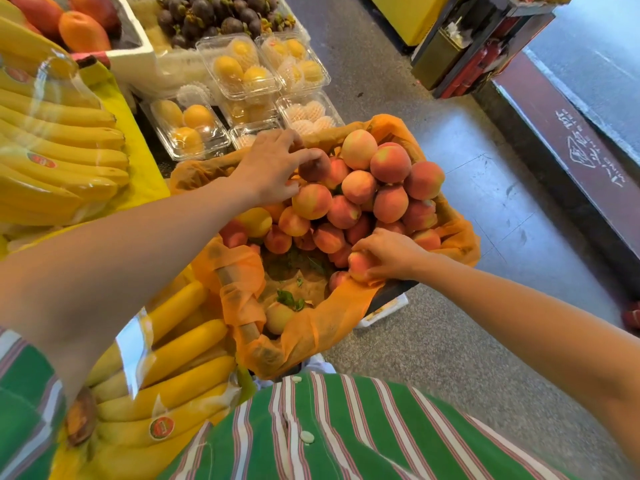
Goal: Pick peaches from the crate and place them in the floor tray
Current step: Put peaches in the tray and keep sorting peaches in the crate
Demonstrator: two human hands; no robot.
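Round, fuzzy red-and-yellow peaches (360, 188) heap in a crate (388, 299) lined with thin orange mesh cloth (332, 323); the left hand (270, 168) curls its fingers round a dark red peach (316, 167) at the pile's far edge; the right hand (388, 254) closes on a paler peach (360, 265) near the crate's rim; smooth bagged bananas (180, 358) with small red oval stickers, unreadable, lie just left; clear plastic clamshells (239, 69) of yellow fruit sit beyond; grey speckled floor (450, 341) right.

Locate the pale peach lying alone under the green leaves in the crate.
The pale peach sits low in the orange-lined crate, at its near, emptied end, below the leaves and apart from the main pile.
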